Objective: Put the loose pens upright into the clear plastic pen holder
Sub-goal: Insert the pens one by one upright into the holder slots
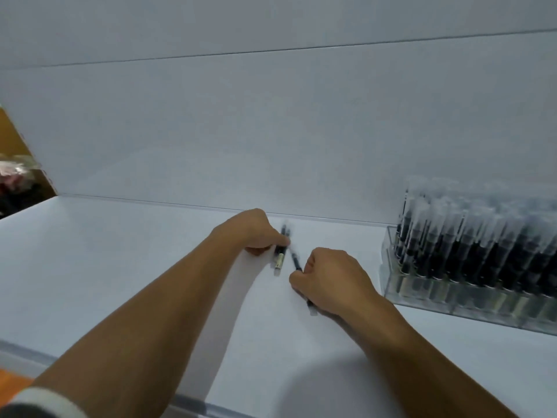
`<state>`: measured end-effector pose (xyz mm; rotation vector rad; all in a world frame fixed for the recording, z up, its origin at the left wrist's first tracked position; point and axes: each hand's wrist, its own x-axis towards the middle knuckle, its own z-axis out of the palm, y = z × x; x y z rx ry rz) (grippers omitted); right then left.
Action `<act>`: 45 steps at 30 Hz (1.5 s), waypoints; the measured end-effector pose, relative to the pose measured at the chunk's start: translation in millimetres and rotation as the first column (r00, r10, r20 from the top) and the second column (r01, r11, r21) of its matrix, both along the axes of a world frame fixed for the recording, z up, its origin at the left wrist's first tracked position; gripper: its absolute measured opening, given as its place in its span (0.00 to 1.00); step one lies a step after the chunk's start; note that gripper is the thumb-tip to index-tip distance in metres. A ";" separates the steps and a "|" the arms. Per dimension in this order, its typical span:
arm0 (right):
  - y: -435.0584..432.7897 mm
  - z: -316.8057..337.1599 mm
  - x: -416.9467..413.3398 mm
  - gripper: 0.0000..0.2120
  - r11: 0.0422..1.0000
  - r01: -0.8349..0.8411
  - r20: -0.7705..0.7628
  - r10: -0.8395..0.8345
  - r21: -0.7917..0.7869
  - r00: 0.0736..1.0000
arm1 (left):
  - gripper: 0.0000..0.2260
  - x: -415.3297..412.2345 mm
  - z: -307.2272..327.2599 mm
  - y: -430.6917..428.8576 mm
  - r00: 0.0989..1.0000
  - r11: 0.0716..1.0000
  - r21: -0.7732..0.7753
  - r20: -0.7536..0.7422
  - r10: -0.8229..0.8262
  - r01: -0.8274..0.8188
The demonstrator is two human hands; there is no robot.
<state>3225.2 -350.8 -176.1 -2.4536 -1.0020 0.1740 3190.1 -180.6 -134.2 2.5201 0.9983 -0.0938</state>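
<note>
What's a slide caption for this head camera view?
Left hand and right hand each grip a loose black pen on the white surface, beside the clear pen holder of upright pens.

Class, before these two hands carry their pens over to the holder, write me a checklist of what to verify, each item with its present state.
1. The left hand has a grip on a dark pen: ok.
2. The right hand has a grip on a second pen: ok.
3. Both pens lifted off the white shelf: cannot tell, blurred.
4. The clear pen holder stands upright on the right: ok.
5. Free slot in it: cannot tell, it looks crowded.
</note>
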 end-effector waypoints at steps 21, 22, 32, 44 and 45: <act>-5.5 0.7 -1.5 0.10 1.000 0.027 0.126 -0.025 -0.009 0.992 | 0.08 5.9 14.7 -18.8 0.980 0.985 -0.163 -0.179 -0.091 0.062; -7.2 2.2 -1.0 0.11 0.999 0.031 0.083 -0.031 0.008 0.996 | 0.08 3.2 13.5 -20.8 0.982 0.989 -0.131 -0.168 -0.091 0.069; -29.3 21.7 -15.5 0.11 0.981 0.065 -0.193 -0.028 0.185 0.981 | 0.13 -50.8 -1.7 -41.6 0.967 0.978 -0.203 0.255 -0.002 0.056; -127.6 34.1 -18.1 0.04 0.843 0.056 -0.127 0.015 0.536 0.992 | 0.04 -62.8 -13.2 -140.3 0.566 0.842 -0.356 0.821 0.075 0.405; -140.1 34.6 -16.6 0.03 0.834 0.057 -0.113 0.007 0.549 0.994 | 0.03 -58.9 -15.0 -152.9 0.539 0.835 -0.345 0.839 0.069 0.429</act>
